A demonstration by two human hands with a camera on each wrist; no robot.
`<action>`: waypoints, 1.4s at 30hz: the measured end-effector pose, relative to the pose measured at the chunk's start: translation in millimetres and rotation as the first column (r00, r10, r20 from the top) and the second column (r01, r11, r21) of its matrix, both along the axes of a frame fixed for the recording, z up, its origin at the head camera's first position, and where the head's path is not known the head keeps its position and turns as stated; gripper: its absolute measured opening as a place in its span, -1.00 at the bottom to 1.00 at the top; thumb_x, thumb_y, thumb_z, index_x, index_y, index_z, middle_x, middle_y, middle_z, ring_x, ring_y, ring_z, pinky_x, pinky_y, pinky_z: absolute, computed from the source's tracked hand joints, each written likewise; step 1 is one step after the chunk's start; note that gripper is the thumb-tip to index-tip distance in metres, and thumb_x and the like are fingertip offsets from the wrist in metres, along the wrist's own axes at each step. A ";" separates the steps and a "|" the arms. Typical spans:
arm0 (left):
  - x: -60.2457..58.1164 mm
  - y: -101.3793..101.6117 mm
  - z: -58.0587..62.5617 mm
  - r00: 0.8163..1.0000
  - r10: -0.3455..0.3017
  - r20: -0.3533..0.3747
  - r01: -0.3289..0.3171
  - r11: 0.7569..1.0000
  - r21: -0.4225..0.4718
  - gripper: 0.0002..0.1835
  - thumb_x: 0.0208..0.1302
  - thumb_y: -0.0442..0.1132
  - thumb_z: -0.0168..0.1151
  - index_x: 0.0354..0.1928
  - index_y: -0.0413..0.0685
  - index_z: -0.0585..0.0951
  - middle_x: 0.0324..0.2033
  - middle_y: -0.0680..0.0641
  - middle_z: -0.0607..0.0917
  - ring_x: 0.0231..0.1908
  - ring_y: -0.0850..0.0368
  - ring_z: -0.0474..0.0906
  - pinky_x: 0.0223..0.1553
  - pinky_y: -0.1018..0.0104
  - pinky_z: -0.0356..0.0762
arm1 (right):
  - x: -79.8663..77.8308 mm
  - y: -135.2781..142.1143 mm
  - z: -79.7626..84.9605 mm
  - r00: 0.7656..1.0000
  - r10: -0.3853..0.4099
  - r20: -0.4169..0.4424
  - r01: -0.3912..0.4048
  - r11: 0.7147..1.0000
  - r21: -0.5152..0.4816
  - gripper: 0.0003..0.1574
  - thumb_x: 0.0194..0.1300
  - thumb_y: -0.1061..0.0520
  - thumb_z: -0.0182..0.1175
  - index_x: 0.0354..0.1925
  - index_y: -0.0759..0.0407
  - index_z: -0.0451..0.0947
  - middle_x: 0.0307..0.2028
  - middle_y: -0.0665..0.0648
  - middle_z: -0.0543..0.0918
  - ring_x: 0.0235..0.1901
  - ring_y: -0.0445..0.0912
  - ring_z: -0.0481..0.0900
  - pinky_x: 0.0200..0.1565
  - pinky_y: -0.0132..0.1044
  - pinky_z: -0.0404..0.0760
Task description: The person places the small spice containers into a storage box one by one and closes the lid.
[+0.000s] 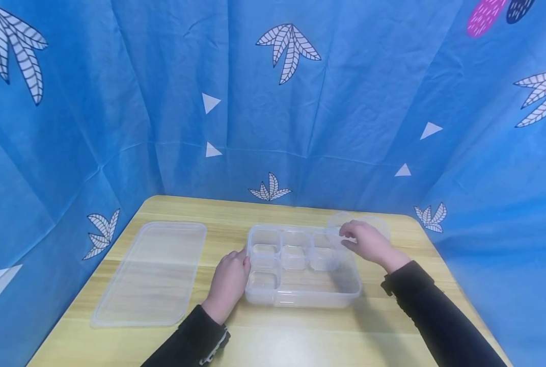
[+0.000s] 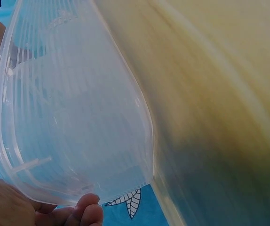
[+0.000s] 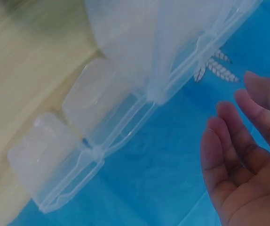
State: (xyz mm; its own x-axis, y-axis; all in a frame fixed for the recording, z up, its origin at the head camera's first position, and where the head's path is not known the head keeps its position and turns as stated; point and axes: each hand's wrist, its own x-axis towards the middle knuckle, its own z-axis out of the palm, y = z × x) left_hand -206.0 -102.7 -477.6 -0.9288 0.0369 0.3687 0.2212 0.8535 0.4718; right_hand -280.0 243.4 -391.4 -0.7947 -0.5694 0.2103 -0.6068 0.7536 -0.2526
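A clear plastic storage box [image 1: 319,299] stands on the table with several small clear bins [image 1: 263,279] inside it, three along the back and one at the front left. My left hand [image 1: 229,279] holds the box by its left side; in the left wrist view its fingers [image 2: 85,209] curl at the box's edge. Above the back right corner of the box is my right hand [image 1: 366,240], with nothing in it. Its fingers [image 3: 213,148] are loosely bent, apart from the plastic. Two more small bins [image 3: 97,96] stand beside the box, partly hidden behind that hand in the head view.
A flat translucent lid [image 1: 151,275] lies on the left of the wooden table [image 1: 300,336]. Blue patterned cloth [image 1: 273,117] hangs close around the table's back and sides.
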 end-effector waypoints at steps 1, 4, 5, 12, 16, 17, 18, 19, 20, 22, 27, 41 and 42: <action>0.2 0.0 0.2 1.000 0.000 0.003 0.000 1.000 0.002 -0.67 0.41 -0.31 0.17 0.09 -0.42 0.61 -0.33 -0.21 0.69 -0.33 -0.09 0.61 -0.26 0.08 0.63 | -1.1 2.7 0.8 1.000 -0.008 0.000 0.008 1.000 -0.003 -0.82 0.21 0.35 0.35 -0.18 0.31 0.64 -0.27 0.15 0.69 -0.23 0.06 0.64 -0.11 0.03 0.65; 0.6 -0.3 0.9 1.000 -0.001 0.006 0.001 1.000 0.007 -0.66 0.41 -0.31 0.17 0.09 -0.43 0.61 -0.32 -0.22 0.69 -0.33 -0.09 0.61 -0.26 0.07 0.63 | -4.8 10.8 1.6 0.999 -0.037 0.003 0.037 0.999 -0.009 -0.84 0.23 0.34 0.34 -0.18 0.32 0.64 -0.28 0.15 0.68 -0.24 0.07 0.62 -0.13 0.03 0.63; 0.8 -0.3 1.2 1.000 0.000 0.007 0.000 1.000 0.010 -0.66 0.41 -0.31 0.17 0.09 -0.43 0.61 -0.32 -0.21 0.69 -0.33 -0.09 0.61 -0.26 0.08 0.63 | -5.9 13.4 1.5 0.999 -0.045 0.005 0.045 0.999 -0.011 -0.84 0.24 0.33 0.34 -0.18 0.32 0.64 -0.28 0.16 0.68 -0.24 0.07 0.62 -0.14 0.04 0.62; 0.8 -1.7 -0.1 1.000 -0.007 0.000 0.007 1.000 0.006 -0.66 0.41 -0.30 0.19 0.09 -0.42 0.62 -0.39 -0.15 0.67 -0.42 0.03 0.54 -0.36 0.19 0.59 | -13.8 29.8 0.9 0.994 -0.100 0.040 0.101 0.995 -0.024 -0.86 0.27 0.33 0.31 -0.18 0.35 0.61 -0.29 0.18 0.67 -0.26 0.08 0.60 -0.14 0.06 0.60; 0.5 -2.0 0.2 1.000 -0.009 0.000 0.009 1.000 0.008 -0.66 0.41 -0.30 0.18 0.09 -0.43 0.62 -0.40 -0.13 0.66 -0.42 0.04 0.53 -0.37 0.19 0.57 | -17.2 38.1 -1.6 0.992 -0.119 0.049 0.120 0.993 -0.022 -0.85 0.27 0.34 0.29 -0.17 0.36 0.60 -0.33 0.16 0.64 -0.28 0.06 0.57 -0.17 0.05 0.57; 0.4 -2.0 0.2 1.000 -0.008 0.000 0.008 1.000 0.009 -0.66 0.41 -0.29 0.17 0.09 -0.43 0.62 -0.40 -0.13 0.66 -0.42 0.03 0.53 -0.36 0.19 0.58 | -18.3 40.4 -3.0 0.991 -0.124 0.048 0.125 0.992 -0.020 -0.85 0.27 0.34 0.29 -0.17 0.36 0.59 -0.34 0.16 0.63 -0.29 0.06 0.56 -0.17 0.05 0.57; 0.3 -2.0 0.1 1.000 -0.007 -0.001 0.007 1.000 0.011 -0.65 0.41 -0.29 0.17 0.09 -0.42 0.62 -0.39 -0.14 0.66 -0.41 0.01 0.55 -0.35 0.17 0.59 | -19.5 42.9 -4.5 0.990 -0.130 0.045 0.131 0.991 -0.019 -0.85 0.26 0.34 0.29 -0.18 0.36 0.59 -0.34 0.16 0.62 -0.29 0.06 0.56 -0.17 0.05 0.57; 0.2 -1.9 0.1 1.000 -0.007 0.000 0.007 1.000 0.013 -0.65 0.42 -0.29 0.16 0.09 -0.42 0.62 -0.39 -0.14 0.67 -0.40 0.00 0.55 -0.34 0.15 0.59 | -20.5 45.3 -6.1 0.990 -0.134 0.041 0.135 0.991 -0.018 -0.85 0.26 0.35 0.29 -0.17 0.37 0.59 -0.34 0.16 0.62 -0.29 0.07 0.56 -0.17 0.06 0.57; 0.0 -1.9 -0.3 1.000 -0.008 0.000 0.008 1.000 0.013 -0.65 0.42 -0.29 0.16 0.09 -0.42 0.62 -0.39 -0.14 0.67 -0.39 -0.01 0.56 -0.33 0.15 0.59 | -21.4 47.8 -7.4 0.989 -0.141 0.041 0.141 0.990 -0.018 -0.84 0.26 0.35 0.29 -0.17 0.38 0.59 -0.34 0.17 0.62 -0.29 0.08 0.56 -0.16 0.07 0.57; -0.1 -1.7 -0.7 1.000 -0.007 -0.001 0.007 1.000 0.015 -0.65 0.42 -0.29 0.16 0.10 -0.42 0.62 -0.38 -0.15 0.67 -0.37 -0.02 0.57 -0.31 0.13 0.60 | -23.1 52.2 -10.0 0.987 -0.156 0.047 0.157 0.987 -0.019 -0.82 0.26 0.34 0.29 -0.16 0.39 0.58 -0.33 0.19 0.63 -0.28 0.10 0.57 -0.15 0.08 0.57; 0.5 -1.6 -1.4 1.000 -0.007 -0.013 0.007 1.000 0.011 -0.67 0.41 -0.30 0.18 0.08 -0.43 0.62 -0.37 -0.17 0.68 -0.36 -0.05 0.59 -0.30 0.12 0.61 | -26.0 61.9 -15.6 0.979 -0.192 0.063 0.194 0.981 -0.027 -0.80 0.26 0.34 0.28 -0.14 0.42 0.57 -0.31 0.26 0.62 -0.25 0.16 0.57 -0.12 0.13 0.56; 0.1 -2.3 -2.7 1.000 -0.001 -0.020 0.001 1.000 0.017 -0.68 0.40 -0.31 0.19 0.06 -0.43 0.63 -0.36 -0.19 0.68 -0.34 -0.08 0.60 -0.28 0.09 0.62 | -34.3 79.2 -38.3 0.964 -0.265 0.000 0.265 0.964 0.026 -0.74 0.15 0.39 0.33 -0.15 0.45 0.57 -0.28 0.36 0.61 -0.24 0.24 0.58 -0.13 0.14 0.57; 0.0 -2.4 -3.1 1.000 -0.003 -0.025 0.004 1.000 0.018 -0.68 0.39 -0.32 0.19 0.05 -0.44 0.63 -0.37 -0.18 0.68 -0.36 -0.07 0.59 -0.30 0.09 0.61 | -34.3 79.2 -39.7 0.963 -0.269 -0.002 0.269 0.963 0.028 -0.73 0.14 0.39 0.33 -0.15 0.45 0.57 -0.28 0.36 0.61 -0.24 0.24 0.58 -0.13 0.14 0.57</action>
State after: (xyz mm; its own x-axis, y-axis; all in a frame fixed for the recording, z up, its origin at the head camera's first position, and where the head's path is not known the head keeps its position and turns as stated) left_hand -206.0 -105.1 -480.7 -0.9190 0.0330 0.3928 0.2361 0.8440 0.4816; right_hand -314.3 322.5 -431.1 -0.9197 -0.3404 0.1957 -0.3805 0.8957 -0.2301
